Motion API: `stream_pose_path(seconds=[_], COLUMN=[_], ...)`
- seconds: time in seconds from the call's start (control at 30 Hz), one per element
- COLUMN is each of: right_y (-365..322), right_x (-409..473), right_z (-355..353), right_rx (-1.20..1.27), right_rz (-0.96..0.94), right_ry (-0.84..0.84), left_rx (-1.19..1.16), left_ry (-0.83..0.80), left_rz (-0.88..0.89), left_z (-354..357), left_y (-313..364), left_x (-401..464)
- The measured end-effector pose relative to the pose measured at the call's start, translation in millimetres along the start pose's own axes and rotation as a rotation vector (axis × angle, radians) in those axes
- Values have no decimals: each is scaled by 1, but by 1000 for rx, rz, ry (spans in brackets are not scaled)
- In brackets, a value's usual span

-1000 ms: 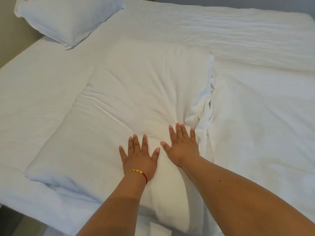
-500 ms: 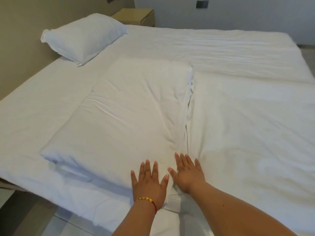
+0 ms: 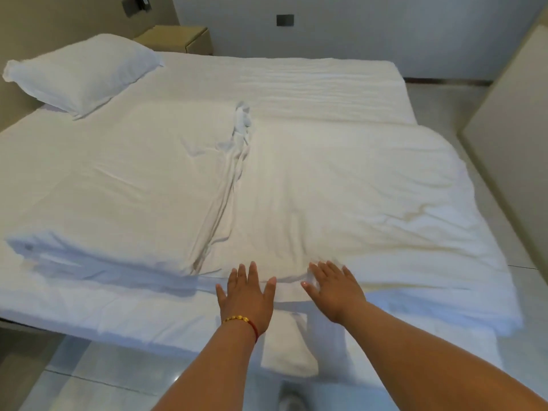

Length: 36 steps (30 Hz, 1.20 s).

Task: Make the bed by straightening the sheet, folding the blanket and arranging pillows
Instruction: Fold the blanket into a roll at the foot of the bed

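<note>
I count two bare hands of mine, my left hand and my right hand, both flat with fingers spread. One gold-bead and red-cord bracelet circles my left wrist. There is one plump white pillow, one folded white blanket, one wrinkled white sheet, one beige wooden nightstand, and two dark wall plates.

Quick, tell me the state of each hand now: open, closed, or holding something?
Left hand: open, fingers spread flat on the blanket, holding nothing.
Right hand: open, fingers straight on the blanket's near edge, holding nothing.
</note>
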State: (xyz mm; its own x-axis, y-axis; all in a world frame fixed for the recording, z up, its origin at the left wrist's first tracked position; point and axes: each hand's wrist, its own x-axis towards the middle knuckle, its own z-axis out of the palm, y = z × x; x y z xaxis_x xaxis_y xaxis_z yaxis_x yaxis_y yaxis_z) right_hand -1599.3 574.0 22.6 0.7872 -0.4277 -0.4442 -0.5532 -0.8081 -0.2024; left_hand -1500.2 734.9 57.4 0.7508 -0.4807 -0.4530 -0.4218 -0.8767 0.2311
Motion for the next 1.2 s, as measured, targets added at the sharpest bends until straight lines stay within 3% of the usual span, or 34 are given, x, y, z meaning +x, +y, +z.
stream_pose_path(seconds=[0.23, 0.3, 0.4, 0.5, 0.57, 0.7, 0.77, 0.87, 0.93, 1.0, 1.03, 1.07, 1.2], right_y=[123, 164, 234, 283, 317, 380, 410, 440, 448, 452, 455, 459, 477], right_x=[-35, -38, -45, -61, -65, -42, -27, -22, -31, -35, -30, -22, 20], right_z=[-41, -41, -30, -9, -10, -56, -73, -55, -29, -25, -33, -44, -99], right_rx=[6, -15, -20, 70, 144, 184, 188, 202, 238, 262, 274, 272, 194], right_rz=[134, 227, 343, 227, 111, -6, -37, -10, 40, 68, 75, 74, 74], right_ry=[162, 140, -32, -259, -285, -12, 21, -308, -477, -539, -547, -532, -270], left_rx=[-41, -26, 7, 31, 46, 48, 46, 77, 142, 235, 269, 278, 64], left_ry=[56, 63, 62, 45, 41, 52, 85, 130, -40, -328, -394, -385, -70], left_rz=[87, 99, 106, 101, 94, 65, 55, 43, 41, 11, -1, -3, -32], left_z=[26, 36, 54, 75, 93, 111, 114, 129, 150, 167, 168, 164, 128], left_y=[103, 132, 181, 233, 281, 363, 393, 417, 417, 412, 413, 416, 446], left_x=[-23, -25, -20, -12, -7, 3, 11, 17, 17, 19, 24, 32, 71])
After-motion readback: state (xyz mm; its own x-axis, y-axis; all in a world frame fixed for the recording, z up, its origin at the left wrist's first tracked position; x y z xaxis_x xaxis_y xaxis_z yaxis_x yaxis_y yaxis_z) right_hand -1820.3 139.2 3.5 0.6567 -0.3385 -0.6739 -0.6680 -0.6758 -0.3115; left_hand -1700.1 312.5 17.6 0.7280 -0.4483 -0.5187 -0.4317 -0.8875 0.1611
